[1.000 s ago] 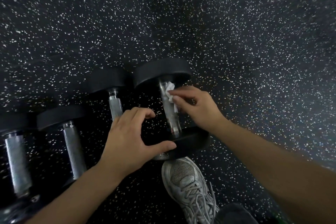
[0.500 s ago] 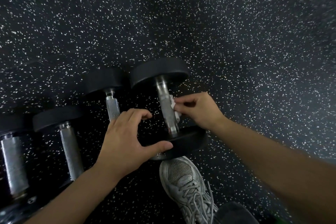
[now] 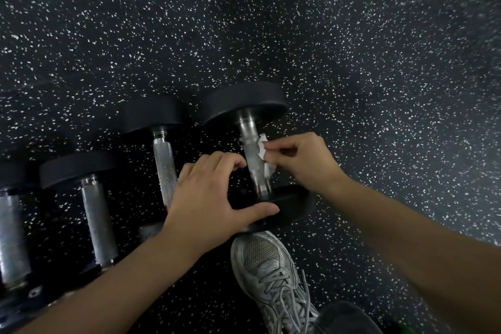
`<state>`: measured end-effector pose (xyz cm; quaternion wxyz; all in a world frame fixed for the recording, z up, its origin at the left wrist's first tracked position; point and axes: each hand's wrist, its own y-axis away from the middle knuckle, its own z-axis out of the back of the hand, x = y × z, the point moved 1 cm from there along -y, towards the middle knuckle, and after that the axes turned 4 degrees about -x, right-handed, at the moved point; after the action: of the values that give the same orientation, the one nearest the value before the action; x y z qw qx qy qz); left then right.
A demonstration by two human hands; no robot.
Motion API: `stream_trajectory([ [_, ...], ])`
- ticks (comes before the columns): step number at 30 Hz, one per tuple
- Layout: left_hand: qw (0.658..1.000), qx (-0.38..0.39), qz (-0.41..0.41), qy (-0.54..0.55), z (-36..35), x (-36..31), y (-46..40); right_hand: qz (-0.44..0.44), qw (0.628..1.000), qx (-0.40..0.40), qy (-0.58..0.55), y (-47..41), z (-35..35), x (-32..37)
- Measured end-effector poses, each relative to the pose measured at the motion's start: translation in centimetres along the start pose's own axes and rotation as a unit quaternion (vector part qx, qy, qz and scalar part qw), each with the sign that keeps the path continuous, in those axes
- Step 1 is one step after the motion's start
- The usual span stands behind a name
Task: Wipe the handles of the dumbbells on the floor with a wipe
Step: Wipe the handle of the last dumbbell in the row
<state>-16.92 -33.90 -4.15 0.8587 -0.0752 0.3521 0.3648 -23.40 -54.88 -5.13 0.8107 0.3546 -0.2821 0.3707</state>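
Four dumbbells lie side by side on the speckled floor [image 3: 352,62], counted from 9 o'clock across to the middle, each with its long axis running roughly from 6 towards 12 o'clock. The far-left dumbbell [image 3: 12,233] is cut off by the frame edge; the second dumbbell [image 3: 99,222] and the third dumbbell [image 3: 164,168] show bare knurled handles. The left hand [image 3: 206,198] comes next, fingers curved and thumb stretched out, resting on the near head of the fourth dumbbell [image 3: 244,106] and seemingly steadying it; it holds nothing else. That fourth dumbbell's handle [image 3: 253,160] sits just at 1 o'clock of the left hand and at 9 o'clock of the right hand [image 3: 301,163]. The right hand pinches one white wipe [image 3: 264,154] between thumb and fingertips and presses it against the right flank of that handle, about midway along it. So the right hand is the nearer one to the work, and any stroke, as I judge it, has to run along the handle's 6-to-12 line. One grey shoe [image 3: 271,276] stands at 6 o'clock, its toe right up against the near head. Three handles to the left look untouched by either hand.
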Motion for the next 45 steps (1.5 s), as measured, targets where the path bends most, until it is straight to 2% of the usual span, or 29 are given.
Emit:
stream_trajectory([
  [5, 0.999, 0.016, -0.028, -0.005, -0.6, -0.9, -0.7, 0.200, 0.974, -0.007, 0.104, -0.1, 1.0, 0.3],
  [9, 0.999, 0.024, -0.025, 0.033, -0.5, 0.2, 0.1, 0.207, 0.970, -0.027, 0.128, -1.9, 0.9, -0.1],
  [11, 0.998, 0.041, -0.025, 0.048, -0.5, 0.9, 0.6, 0.190, 0.972, 0.021, 0.136, -1.9, 1.6, -0.3],
  [14, 0.996, 0.056, -0.009, 0.073, -0.3, 1.6, 0.6, 0.167, 0.958, 0.173, 0.159, -0.6, 2.7, -0.5],
  [16, 0.996, 0.053, 0.002, 0.073, -0.3, 1.7, 0.4, 0.180, 0.949, 0.204, 0.158, -0.1, 2.9, -0.5],
  [17, 0.996, 0.050, 0.011, 0.070, -0.3, 1.5, 0.3, 0.193, 0.954, 0.175, 0.147, -0.3, 2.9, -0.4],
  [20, 0.998, 0.039, 0.024, 0.052, -0.7, 0.4, 0.1, 0.227, 0.965, 0.022, 0.129, -2.0, 2.7, 0.1],
  [22, 0.999, 0.038, 0.008, 0.037, -1.1, -0.5, -0.1, 0.245, 0.956, -0.003, 0.160, -3.1, 2.5, 0.1],
  [26, 0.998, 0.051, -0.026, 0.026, -1.4, -0.8, -0.8, 0.266, 0.942, 0.067, 0.196, -2.6, 2.9, -0.7],
  [31, 0.997, 0.063, -0.018, 0.034, -1.0, 0.6, -0.5, 0.222, 0.907, 0.255, 0.252, -1.0, 4.5, -0.6],
  [33, 0.997, 0.064, -0.006, 0.032, -1.1, 0.7, -0.6, 0.226, 0.924, 0.222, 0.213, -1.6, 4.3, 0.0],
  [35, 0.998, 0.060, 0.002, 0.026, -1.3, 0.5, -0.7, 0.238, 0.952, 0.108, 0.157, -2.5, 3.9, 0.3],
  [37, 0.999, 0.051, 0.005, 0.017, -1.6, 0.1, -0.7, 0.248, 0.956, 0.021, 0.159, -3.1, 3.4, 0.2],
  [38, 0.999, 0.046, 0.001, 0.011, -1.7, -0.1, -0.7, 0.253, 0.951, 0.014, 0.177, -3.0, 3.3, 0.1],
  [40, 0.999, 0.038, -0.013, 0.002, -2.0, -0.6, -0.8, 0.251, 0.942, 0.067, 0.214, -2.2, 3.5, -0.1],
  [43, 0.999, 0.036, -0.027, 0.006, -2.0, -0.6, -1.2, 0.201, 0.915, 0.222, 0.270, -1.2, 4.4, -0.1],
  [45, 0.998, 0.051, -0.031, 0.020, -2.0, -0.2, -1.2, 0.194, 0.910, 0.249, 0.267, -1.1, 4.8, 0.0],
])
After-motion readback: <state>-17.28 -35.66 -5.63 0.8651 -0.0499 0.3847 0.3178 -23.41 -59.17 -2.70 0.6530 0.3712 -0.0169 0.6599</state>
